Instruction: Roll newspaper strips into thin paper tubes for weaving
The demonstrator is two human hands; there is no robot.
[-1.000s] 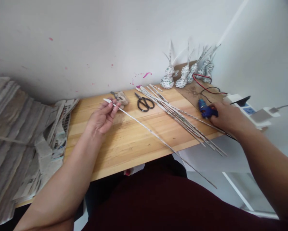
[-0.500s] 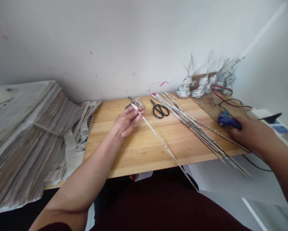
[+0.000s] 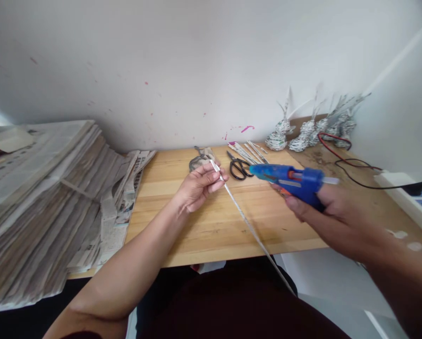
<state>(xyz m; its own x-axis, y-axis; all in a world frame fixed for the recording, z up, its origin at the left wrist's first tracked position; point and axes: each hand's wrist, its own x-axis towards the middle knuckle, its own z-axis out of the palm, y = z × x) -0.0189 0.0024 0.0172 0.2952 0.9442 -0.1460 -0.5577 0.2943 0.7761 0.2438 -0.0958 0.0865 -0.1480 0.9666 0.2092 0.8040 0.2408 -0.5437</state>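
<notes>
Between its thumb and fingers, my left hand (image 3: 203,187) pinches the upper end of a thin rolled paper stick (image 3: 244,218), which slants down to the right past the table's front edge. My right hand (image 3: 332,214) is wrapped round a blue glue gun (image 3: 297,181), whose light blue tip points left toward my left hand, with space between them. Behind the gun's tip lie black-handled scissors (image 3: 238,167). More paper sticks (image 3: 248,151) show beyond the gun, their lower parts hidden by it and my right hand.
Tall newspaper stacks (image 3: 48,212) fill the left side. Woven paper figures (image 3: 306,134) stand at the back right, near a red and black cable (image 3: 332,150) and a white power strip (image 3: 408,200). A small brownish bundle (image 3: 204,155) lies behind my left hand.
My right hand has lifted the blue glue gun and brought it left over the table, toward my left hand. The view has shifted slightly; my left hand still pinches the paper stick.
</notes>
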